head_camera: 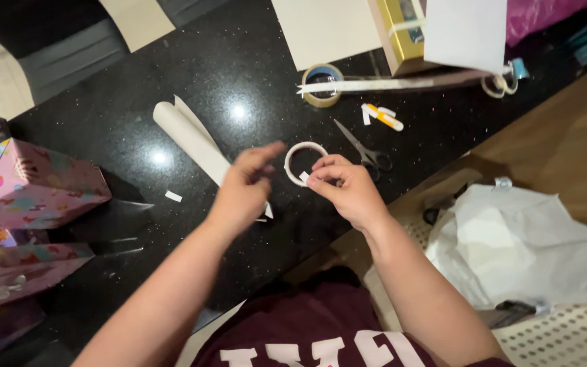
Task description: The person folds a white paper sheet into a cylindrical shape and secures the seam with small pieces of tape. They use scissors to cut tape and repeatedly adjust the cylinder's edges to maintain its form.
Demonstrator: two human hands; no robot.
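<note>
Just above the black countertop (pixel 239 75), the right hand (pixel 351 190) pinches a white tape roll (pixel 304 163) upright at its rim, apparently picking at the loose end, the left hand (pixel 246 187) half-curled beside it holding nothing visible, with scissors (pixel 365 149) and a paper roll (pixel 191 139) beyond.

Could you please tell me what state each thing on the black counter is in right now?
Small white tape ring: held up by the right hand.
Left hand: empty, fingers spread beside the ring.
Grey-handled scissors: lying flat, blades shut.
Rolled white paper: lying partly unrolled.
Brown tape roll: lying flat.
Pink gift bag: tipped on its side.
</note>
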